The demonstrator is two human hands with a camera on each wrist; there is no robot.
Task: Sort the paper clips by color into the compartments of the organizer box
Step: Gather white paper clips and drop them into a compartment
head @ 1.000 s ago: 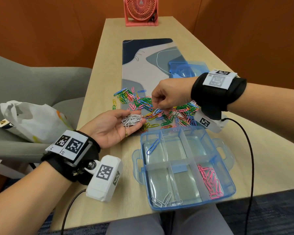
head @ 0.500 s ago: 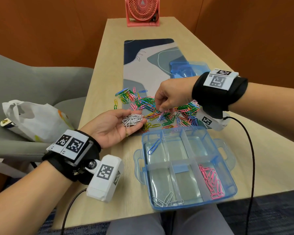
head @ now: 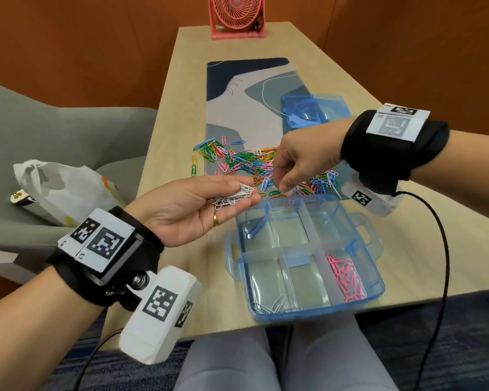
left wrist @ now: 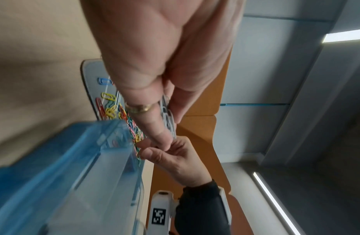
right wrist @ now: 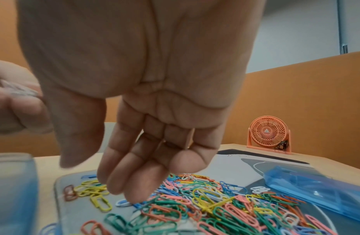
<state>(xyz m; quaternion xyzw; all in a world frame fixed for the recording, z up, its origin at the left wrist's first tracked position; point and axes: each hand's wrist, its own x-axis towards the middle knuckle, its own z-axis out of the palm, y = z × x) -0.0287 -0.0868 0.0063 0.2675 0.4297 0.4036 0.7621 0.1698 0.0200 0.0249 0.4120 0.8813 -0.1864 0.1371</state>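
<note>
My left hand (head: 247, 194) lies palm up beside the organizer box's (head: 378, 292) far left corner. It holds a bunch of white paper clips (head: 232, 197) with the thumb laid over them (left wrist: 168, 117). My right hand (head: 283, 187) hovers just above the mixed pile of coloured clips (head: 243, 162), fingertips close to the left fingertips. Its fingers hang loosely and hold nothing (right wrist: 106, 179). In the clear blue box, a blue clip (head: 254, 230) lies far left, pink clips (head: 345, 277) near right and white clips (head: 274, 304) near left.
The pile lies on a patterned desk mat (head: 246, 108); the box's blue lid (head: 308, 111) sits behind my right wrist. A pink fan (head: 236, 15) stands at the table's far end. A grey chair with a white bag (head: 62, 190) is to the left.
My right hand has lifted off the pile and come toward the left fingertips, now open. The left hand has shifted right toward the box, its thumb closing over the white clips.
</note>
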